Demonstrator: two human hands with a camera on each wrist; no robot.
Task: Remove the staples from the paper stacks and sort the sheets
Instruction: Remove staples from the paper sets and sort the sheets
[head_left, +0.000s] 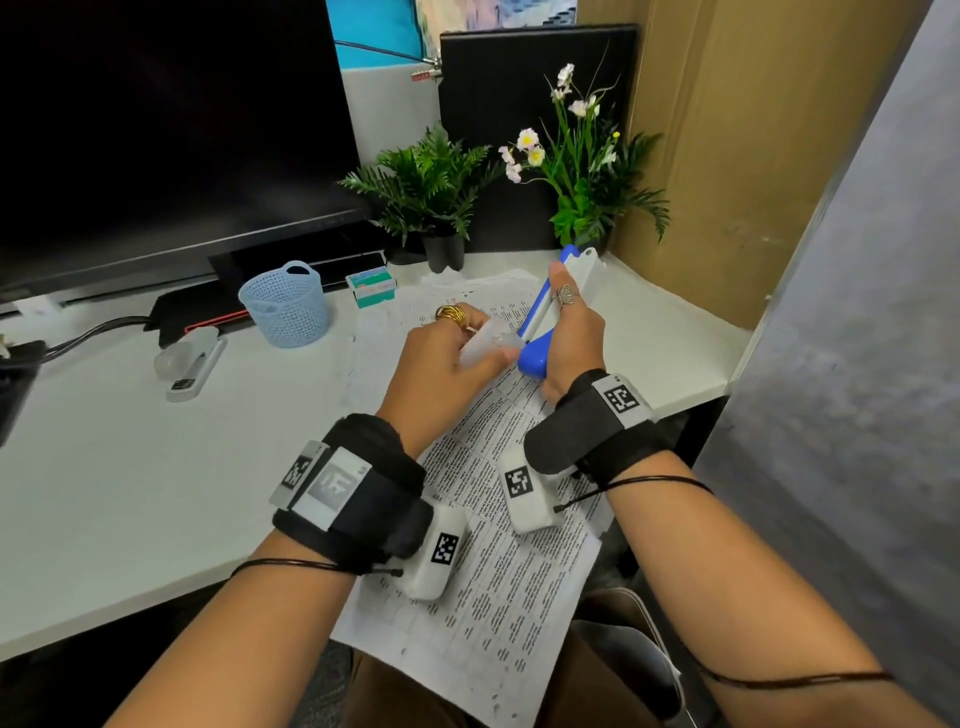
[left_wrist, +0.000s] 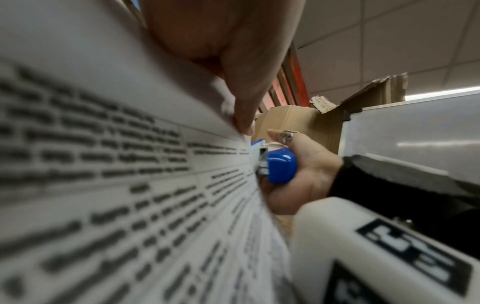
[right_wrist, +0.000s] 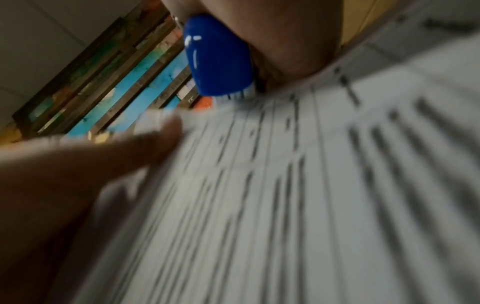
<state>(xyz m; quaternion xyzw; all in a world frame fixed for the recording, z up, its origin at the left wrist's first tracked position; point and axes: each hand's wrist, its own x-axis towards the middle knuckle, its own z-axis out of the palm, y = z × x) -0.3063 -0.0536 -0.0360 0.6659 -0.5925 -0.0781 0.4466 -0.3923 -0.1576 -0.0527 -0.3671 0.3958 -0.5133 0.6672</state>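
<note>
A printed paper stack (head_left: 498, 525) slopes from the desk edge down over my lap. My left hand (head_left: 465, 345) pinches its curled top corner (left_wrist: 233, 121), thumb on the near side. My right hand (head_left: 566, 312) grips a blue and white stapler-like tool (head_left: 545, 312) held upright, thumb along its white side. The tool's blue end (left_wrist: 281, 166) meets the pinched corner. In the right wrist view the blue tool (right_wrist: 218, 59) sits at the paper's edge (right_wrist: 311, 185), blurred. No staple is visible. More printed sheets (head_left: 457, 296) lie on the desk beyond my hands.
On the white desk (head_left: 130, 467) stand a pale blue mesh basket (head_left: 285, 304), a translucent stapler (head_left: 192, 364) and a small staple box (head_left: 371, 286). A dark monitor (head_left: 156, 130) and two potted plants (head_left: 431, 192) fill the back. A cardboard panel (head_left: 753, 156) closes the right.
</note>
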